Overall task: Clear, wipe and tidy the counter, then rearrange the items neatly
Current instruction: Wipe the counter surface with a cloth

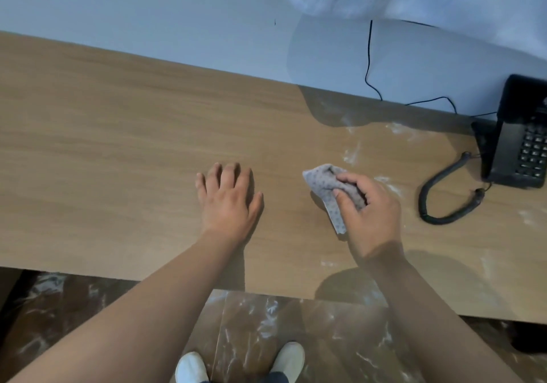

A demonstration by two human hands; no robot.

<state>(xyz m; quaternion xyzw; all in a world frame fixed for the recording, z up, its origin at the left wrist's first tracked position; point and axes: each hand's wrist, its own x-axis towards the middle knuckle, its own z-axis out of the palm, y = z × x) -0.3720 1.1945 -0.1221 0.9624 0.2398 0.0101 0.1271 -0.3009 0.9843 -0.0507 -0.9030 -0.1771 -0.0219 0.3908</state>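
Note:
A wooden counter (pixel 118 134) runs along a pale blue wall. My right hand (pixel 370 214) grips a bunched grey dotted cloth (pixel 324 187) and holds it down on the counter right of centre. My left hand (pixel 229 199) rests flat on the wood to the left of the cloth, fingers spread and holding nothing. White dusty smears (pixel 353 153) streak the counter beyond the cloth and toward the right edge.
A black desk telephone (pixel 518 142) stands at the far right, its coiled cord (pixel 435 196) looping onto the counter near my right hand. Thin black cables (pixel 368 65) run down the wall. The counter's front edge is close to my body, with brown marble floor below.

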